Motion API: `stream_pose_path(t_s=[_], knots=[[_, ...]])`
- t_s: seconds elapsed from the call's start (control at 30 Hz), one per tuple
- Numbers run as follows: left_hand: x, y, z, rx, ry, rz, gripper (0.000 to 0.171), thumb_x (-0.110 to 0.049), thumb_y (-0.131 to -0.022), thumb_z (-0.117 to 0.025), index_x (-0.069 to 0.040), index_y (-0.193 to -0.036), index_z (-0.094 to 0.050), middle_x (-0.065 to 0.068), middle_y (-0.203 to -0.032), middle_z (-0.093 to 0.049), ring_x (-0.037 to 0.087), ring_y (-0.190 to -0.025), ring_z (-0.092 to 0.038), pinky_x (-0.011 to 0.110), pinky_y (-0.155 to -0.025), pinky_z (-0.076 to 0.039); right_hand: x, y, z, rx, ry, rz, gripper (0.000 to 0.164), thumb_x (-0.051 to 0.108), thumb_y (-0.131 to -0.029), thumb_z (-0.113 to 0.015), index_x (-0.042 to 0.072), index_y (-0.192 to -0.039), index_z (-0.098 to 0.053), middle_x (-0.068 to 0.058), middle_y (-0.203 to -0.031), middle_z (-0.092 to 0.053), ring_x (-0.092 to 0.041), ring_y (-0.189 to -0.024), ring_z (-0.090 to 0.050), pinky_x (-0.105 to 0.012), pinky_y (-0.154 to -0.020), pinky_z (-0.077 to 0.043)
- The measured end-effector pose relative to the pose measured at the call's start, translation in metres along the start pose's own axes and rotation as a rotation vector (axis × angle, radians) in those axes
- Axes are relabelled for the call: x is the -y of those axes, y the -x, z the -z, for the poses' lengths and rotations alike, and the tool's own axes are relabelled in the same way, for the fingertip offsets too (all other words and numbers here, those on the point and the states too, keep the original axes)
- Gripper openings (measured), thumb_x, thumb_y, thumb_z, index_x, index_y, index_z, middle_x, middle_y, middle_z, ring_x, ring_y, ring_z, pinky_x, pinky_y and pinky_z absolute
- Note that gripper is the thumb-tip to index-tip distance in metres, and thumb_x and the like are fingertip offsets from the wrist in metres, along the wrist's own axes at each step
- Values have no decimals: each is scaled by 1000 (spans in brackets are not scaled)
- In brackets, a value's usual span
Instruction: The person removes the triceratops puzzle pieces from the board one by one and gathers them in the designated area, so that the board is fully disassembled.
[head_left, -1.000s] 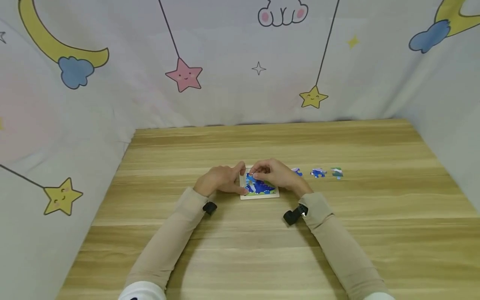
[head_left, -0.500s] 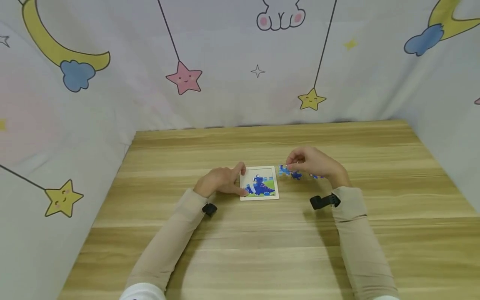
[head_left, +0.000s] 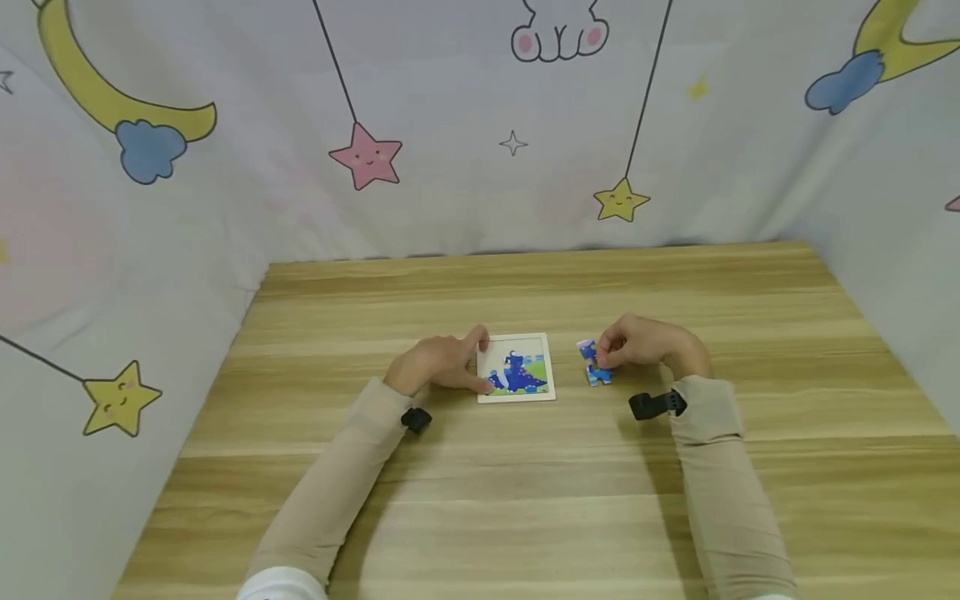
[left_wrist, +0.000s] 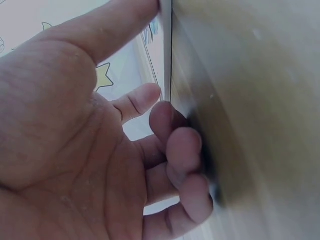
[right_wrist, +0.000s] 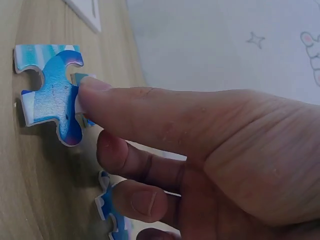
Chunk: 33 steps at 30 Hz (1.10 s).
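One bench (head_left: 487, 483), one puzzle tray (head_left: 498, 352), one left grip (head_left: 442, 360) plus one right grip (head_left: 648, 343), two tan sleeves (head_left: 727, 492). Loose puzzle pieces (head_left: 598, 377): at least two, fingers hide some so can't swear to it. Backdrop (head_left: 450, 208) has two moons (head_left: 195, 123), two blue clouds (head_left: 150, 150), two smiley yellow stars (head_left: 620, 201) lol

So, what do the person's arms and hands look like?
The person wears long, wrinkled beige cloth sleeves with wide cuffs, and white fabric shows farther up. A small, blocky black gadget sits by each cuff. The left hand and right hand are bare, with no gloves.
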<state>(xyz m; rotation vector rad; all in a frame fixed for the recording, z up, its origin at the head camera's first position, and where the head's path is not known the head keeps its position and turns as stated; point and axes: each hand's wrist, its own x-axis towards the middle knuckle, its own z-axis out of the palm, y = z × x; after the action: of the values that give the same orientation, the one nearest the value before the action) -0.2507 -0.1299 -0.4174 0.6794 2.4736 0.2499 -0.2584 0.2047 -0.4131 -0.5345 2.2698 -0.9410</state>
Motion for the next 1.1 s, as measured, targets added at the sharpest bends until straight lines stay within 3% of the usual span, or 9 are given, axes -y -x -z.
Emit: stream_pose_path(t_s=[0.27,0.4,0.53,0.7,0.9,1.1], knots=[[0,-1,1,-27,5,-6,63,-51,-89,-71,-17,-127,-35,-2,-65,-37,13,-57,-34,29,-56,-29,1,1,5,-22,30,-46,11,9,-95,-68,-1,-92,-72,2,-82,-62,-13,-74,-48,-29,-68,-38],[0,-1,0,-8,9,-5,64,-52,-89,-71,-17,-128,-34,-2,-66,-37,13,-58,-35,28,-56,-29,2,2,5,-16,43,-47,12,11,-95,-68,-1,-95,-72,2,-84,-64,-14,-76,-49,-30,-71,-39],[1,-1,-2,1,9,4,64,-53,-89,-71,-18,-128,-34,-2,-66,-37,13,-58,-36,29,-56,-29,5,-2,-1,-34,57,39,12,11,-97,-66,1,-102,-72,-3,-86,-65,-17,-78,-53,-33,-73,-44],[2,-1,-1,-9,10,12,64,-52,-89,-71,-18,-128,-34,-2,-66,-36,13,-58,-35,29,-56,-29,19,-23,-17,-99,99,187,16,12,-99,-63,5,-110,-72,-7,-89,-66,-20,-76,-55,-34,-69,-46],[2,0,-1,5,10,19,64,-53,-89,-71,-18,-128,-33,-2,-66,-36,13,-58,-36,29,-56,-28,35,-50,-44,-91,127,268,20,11,-98,-65,8,-116,-72,-1,-86,-64,-17,-74,-54,-32,-68,-46],[1,0,-1,2,10,20,64,-53,-90,-71,-18,-128,-34,-2,-67,-37,13,-57,-36,29,-55,-28,41,-60,-59,-91,133,282,38,10,-95,-69,4,-132,-63,-1,-84,-64,-14,-68,-52,-29,-63,-42]])
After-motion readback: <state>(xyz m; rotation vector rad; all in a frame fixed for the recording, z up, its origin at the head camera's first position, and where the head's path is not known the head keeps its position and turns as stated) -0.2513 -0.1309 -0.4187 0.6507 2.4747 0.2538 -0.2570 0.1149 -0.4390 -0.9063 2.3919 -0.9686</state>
